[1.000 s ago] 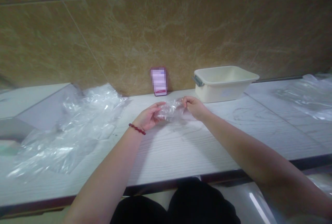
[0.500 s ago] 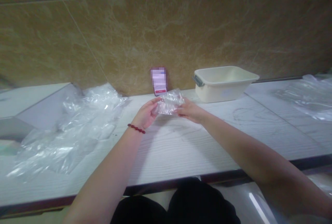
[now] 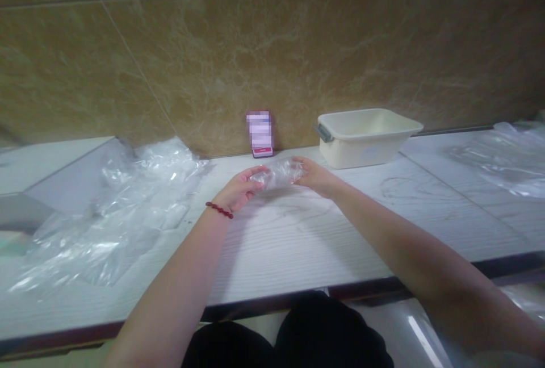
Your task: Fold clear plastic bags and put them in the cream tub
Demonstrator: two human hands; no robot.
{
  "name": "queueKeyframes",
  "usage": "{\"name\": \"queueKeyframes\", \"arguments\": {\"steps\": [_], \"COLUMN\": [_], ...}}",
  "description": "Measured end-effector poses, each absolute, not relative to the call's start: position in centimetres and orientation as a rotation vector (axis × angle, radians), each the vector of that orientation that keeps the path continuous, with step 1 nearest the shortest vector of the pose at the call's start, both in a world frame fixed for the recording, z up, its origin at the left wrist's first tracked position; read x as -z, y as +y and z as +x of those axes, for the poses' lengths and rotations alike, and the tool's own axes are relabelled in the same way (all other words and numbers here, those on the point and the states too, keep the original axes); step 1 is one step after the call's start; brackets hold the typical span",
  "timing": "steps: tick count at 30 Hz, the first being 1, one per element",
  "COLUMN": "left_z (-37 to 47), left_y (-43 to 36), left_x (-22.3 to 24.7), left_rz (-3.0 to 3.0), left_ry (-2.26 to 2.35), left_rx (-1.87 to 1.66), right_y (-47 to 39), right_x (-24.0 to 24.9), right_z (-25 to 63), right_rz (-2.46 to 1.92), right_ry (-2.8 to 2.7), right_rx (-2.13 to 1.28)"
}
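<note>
A small crinkled clear plastic bag [image 3: 279, 174] is stretched between my two hands, just above the white wood-grain table [image 3: 293, 243]. My left hand [image 3: 241, 187], with a red bead bracelet at its wrist, grips the bag's left end between thumb and fingers. At the right end, my right hand [image 3: 314, 177] is closed on the plastic. Whether anything lies inside the bag cannot be made out. Behind the hands a phone [image 3: 261, 134] with a blurred screen leans upright against the tiled wall.
A cream plastic bin [image 3: 361, 151] with a grey handle stands at the back right. Clear plastic bags [image 3: 123, 214] are heaped on the left beside a white box [image 3: 72, 163]. More clear plastic [image 3: 511, 155] lies at the far right. The table's dark front edge runs near my knees.
The bag has flattened and turned lower between my hands, uncovering the phone's bottom edge. My left hand has shifted slightly left.
</note>
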State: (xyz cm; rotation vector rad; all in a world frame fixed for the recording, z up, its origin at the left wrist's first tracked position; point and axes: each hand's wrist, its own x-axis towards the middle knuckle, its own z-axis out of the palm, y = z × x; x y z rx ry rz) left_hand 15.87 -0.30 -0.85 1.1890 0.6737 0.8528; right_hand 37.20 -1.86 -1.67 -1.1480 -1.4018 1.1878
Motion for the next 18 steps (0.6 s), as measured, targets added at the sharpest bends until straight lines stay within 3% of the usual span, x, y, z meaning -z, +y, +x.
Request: {"name": "queueKeyframes", "arguments": {"steps": [10,18], "left_z": [15.2,15.4], "left_y": [-0.5,-0.5], "left_x": [0.7,0.5], "left_rz": [1.214,1.206], "left_ry": [0.66,0.7], "left_rx": [-0.685,-0.674], "right_y": [-2.9,-2.8], "right_x": [0.3,0.1], "right_z": [37.3,37.4], "right_rz": [-1.072,-1.203], "right_ry": [-1.317,-1.418], "right_rx": [-1.46,-1.348]}}
